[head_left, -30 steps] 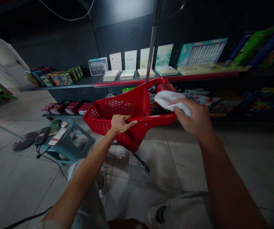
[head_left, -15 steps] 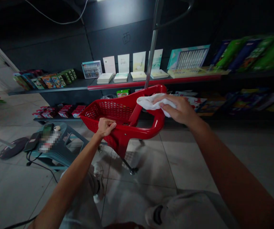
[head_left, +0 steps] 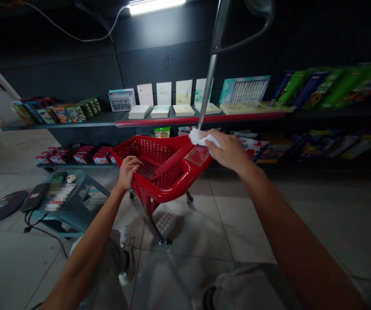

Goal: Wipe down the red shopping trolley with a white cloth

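Both hands are busy at the red shopping cart [head_left: 172,193] — left hand [head_left: 128,173] with its fingers curled round the basket's left rim, right hand [head_left: 226,150] pinching a bunched white cloth [head_left: 199,137] between thumb and fingers. And that cloth is up at the cart's far right corner, against the end of the handle, just beyond the clear panel [head_left: 198,155] set into it! The cart itself stands on the tiled floor [head_left: 198,234], right in front of the person, its handle bar curving towards them. Behind the cart's far right corner a metal pole [head_left: 208,86] slants upward; whether it touches the cart, I cannot tell.

Beyond the cart runs a dark shelf [head_left: 88,123], with pale booklets [head_left: 174,110] in stacks and cards [head_left: 184,92] upright behind them. Further along, to the cart's right, green and blue packets [head_left: 297,88] lean in a row; low down to its left sit small red boxes [head_left: 83,154]. Near the cart on the left — a blue-grey stool [head_left: 75,214], carrying a dark device [head_left: 34,197] and other items too blurred to read.
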Available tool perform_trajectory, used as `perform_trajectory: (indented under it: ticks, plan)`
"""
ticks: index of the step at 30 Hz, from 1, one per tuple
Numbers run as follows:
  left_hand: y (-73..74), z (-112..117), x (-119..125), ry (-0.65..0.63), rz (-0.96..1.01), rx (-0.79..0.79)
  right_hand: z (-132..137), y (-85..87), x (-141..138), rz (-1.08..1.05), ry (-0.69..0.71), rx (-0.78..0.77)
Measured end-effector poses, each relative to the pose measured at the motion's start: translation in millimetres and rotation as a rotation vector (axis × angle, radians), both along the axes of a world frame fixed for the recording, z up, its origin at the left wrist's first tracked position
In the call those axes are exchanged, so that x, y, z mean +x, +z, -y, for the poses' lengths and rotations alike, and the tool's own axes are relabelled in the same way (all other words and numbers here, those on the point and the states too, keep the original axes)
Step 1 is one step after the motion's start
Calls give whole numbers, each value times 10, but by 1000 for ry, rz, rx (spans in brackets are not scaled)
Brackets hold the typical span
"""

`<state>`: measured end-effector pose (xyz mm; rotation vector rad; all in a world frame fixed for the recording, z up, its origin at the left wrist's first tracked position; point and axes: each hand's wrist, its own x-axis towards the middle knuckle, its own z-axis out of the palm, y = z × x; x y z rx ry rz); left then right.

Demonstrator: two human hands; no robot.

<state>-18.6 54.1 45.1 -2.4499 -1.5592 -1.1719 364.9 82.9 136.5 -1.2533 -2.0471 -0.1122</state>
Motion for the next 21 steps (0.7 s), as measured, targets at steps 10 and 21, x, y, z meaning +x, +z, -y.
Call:
perform_trajectory:
  ticks: [10, 21]
  plan:
    - [1212, 1112, 870, 135, -14, 68, 610, 44, -682, 46, -156, 74]
    - [877, 943, 1075, 469, -288, -30, 805, -147, -520, 32, 97, 42]
